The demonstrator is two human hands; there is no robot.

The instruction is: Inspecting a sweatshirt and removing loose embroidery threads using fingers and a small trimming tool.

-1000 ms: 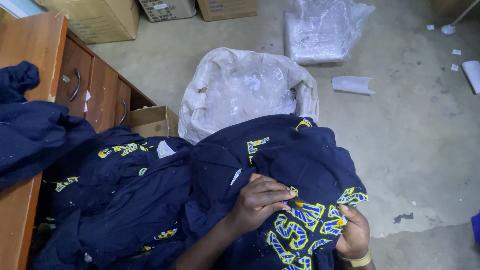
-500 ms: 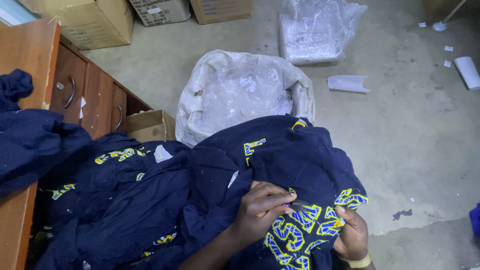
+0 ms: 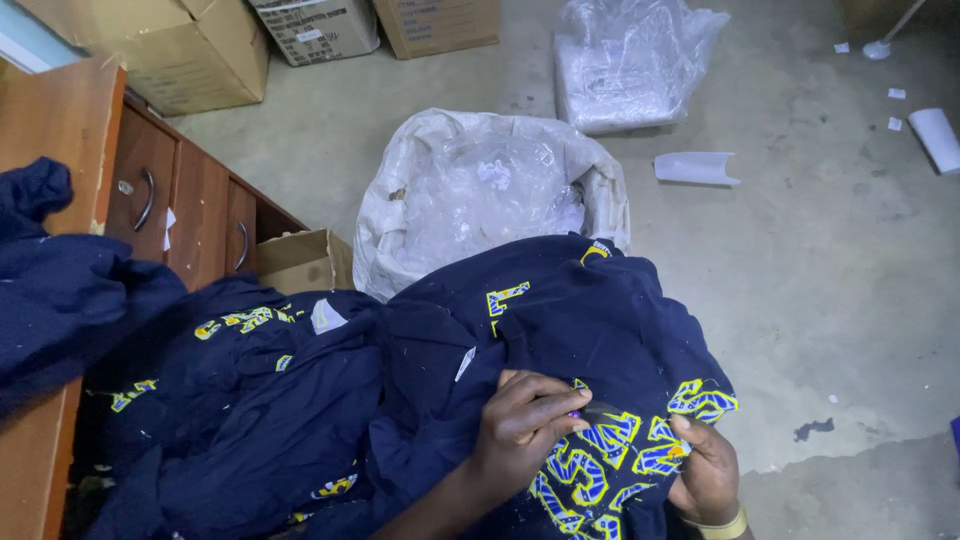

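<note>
Almost nothing had moved since a second before: my two hands stayed on the same navy garment, and only my view had shifted a little. My left hand lay on the cloth with the fingers curled down, and the fingertips pinched a small dark tool against the yellow and blue lettering; what kind of tool it was I could not tell. My right hand, with a yellow band at the wrist, was closed on the garment's edge just right of the lettering, the thumb pressed on top. The garment was spread over my lap, directly in front of the white sack full of clear plastic. Left of the garment was a heap of more navy clothes, and beyond this heap stood the wooden desk with drawers. A small cardboard box sat between the desk and the sack. Behind the sack were bigger cartons on the concrete floor.
</note>
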